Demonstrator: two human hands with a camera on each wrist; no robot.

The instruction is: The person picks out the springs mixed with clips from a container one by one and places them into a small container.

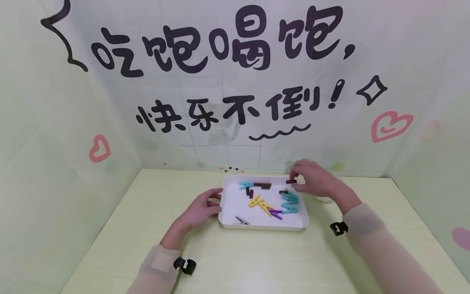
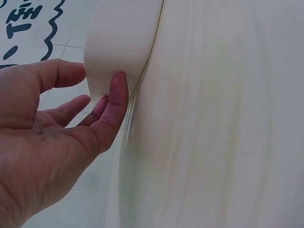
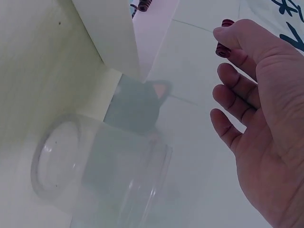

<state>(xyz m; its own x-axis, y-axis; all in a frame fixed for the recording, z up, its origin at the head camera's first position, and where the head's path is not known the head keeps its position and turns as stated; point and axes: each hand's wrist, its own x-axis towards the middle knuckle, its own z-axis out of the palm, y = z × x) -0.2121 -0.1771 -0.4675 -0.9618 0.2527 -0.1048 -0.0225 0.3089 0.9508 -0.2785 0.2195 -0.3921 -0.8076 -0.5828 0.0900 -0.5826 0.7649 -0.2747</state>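
Pale green tabletop (image 1: 257, 261) fills the lower part of the head view, with two sleeved forearms coming in from the bottom edge, each wearing a small black clip at the wrist. Just above centre sits a white rectangular tray (image 1: 264, 225). The left hand (image 1: 200, 210) rests against the tray's left edge, fingers mostly straight; the left wrist view shows its fingertips (image 2: 118, 90) touching the outer wall at a rounded corner, gripping nothing. Inside the tray lie small clothespins: a grey one (image 1: 241, 221) at the near rim, yellow ones (image 1: 260, 203) in the middle, a purple one (image 1: 276, 213) beside them, a cluster of teal ones (image 1: 289, 203) at the right, and dark red and brown pieces toward the far rim. Over the tray's far right corner the right hand (image 1: 312, 179) pinches a small dark red clip (image 1: 291, 181) between thumb and forefinger, the other fingers loosely spread, as the right wrist view confirms. That view also shows a clear glass jar (image 3: 99, 171) lying below the hand. Behind everything, at the top of the frame, hangs a pale backdrop with bold black Chinese lettering (image 1: 220, 45) and pink hearts (image 1: 390, 125).
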